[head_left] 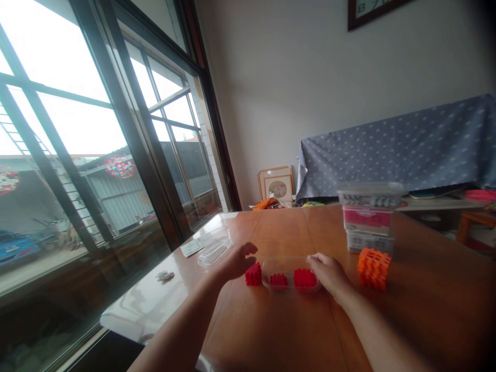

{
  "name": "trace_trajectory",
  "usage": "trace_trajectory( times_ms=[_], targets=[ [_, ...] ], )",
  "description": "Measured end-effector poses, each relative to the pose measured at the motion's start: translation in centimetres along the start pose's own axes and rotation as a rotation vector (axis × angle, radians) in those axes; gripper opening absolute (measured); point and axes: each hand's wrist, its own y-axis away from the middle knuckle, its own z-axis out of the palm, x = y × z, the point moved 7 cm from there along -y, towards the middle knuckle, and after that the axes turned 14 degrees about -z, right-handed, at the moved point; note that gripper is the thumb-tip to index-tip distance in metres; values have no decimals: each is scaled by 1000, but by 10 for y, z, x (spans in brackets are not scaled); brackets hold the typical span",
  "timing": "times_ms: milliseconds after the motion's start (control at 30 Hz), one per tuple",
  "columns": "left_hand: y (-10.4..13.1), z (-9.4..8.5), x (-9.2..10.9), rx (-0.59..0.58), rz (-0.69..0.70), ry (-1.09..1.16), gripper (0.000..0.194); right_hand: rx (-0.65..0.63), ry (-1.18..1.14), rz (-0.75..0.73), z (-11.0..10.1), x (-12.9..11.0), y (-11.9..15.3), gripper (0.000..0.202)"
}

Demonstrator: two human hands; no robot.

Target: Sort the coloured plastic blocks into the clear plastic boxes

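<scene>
- I see the red block [253, 275] outside the clear box [290, 282], just beside my left grip [240, 260], the nearer one, its fingers spread.
- My right grip [327, 269] pinches this box, long axis sideways.

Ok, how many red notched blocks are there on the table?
3: one red notched block outside the clear plastic tub, by the left hand; two inside it, a smaller one at left and a larger one near the right hand. More could be hidden.
</scene>
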Motion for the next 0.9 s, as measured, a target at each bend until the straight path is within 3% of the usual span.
trace_trajectory(
  times_ms=[200,367,533,733,900],
  targets=[
    [7,6,-23,-108,-56,-189,62,-3,-5,3,3,6,-3,38],
    [6,16,-27,-99,-25,-241,56,-5,-32,7,4,8,-3,39],
    [6,6,-23,-34,-21,-216,49,-8,-34,19,4,8,-2,39],
    [8,-7,5,48,68,-100,34,-6,3,1,1,-2,0,39],
    [13,12,46,10,194,-69,32,-6,-15,-26,-4,-17,6,38]
  ],
)
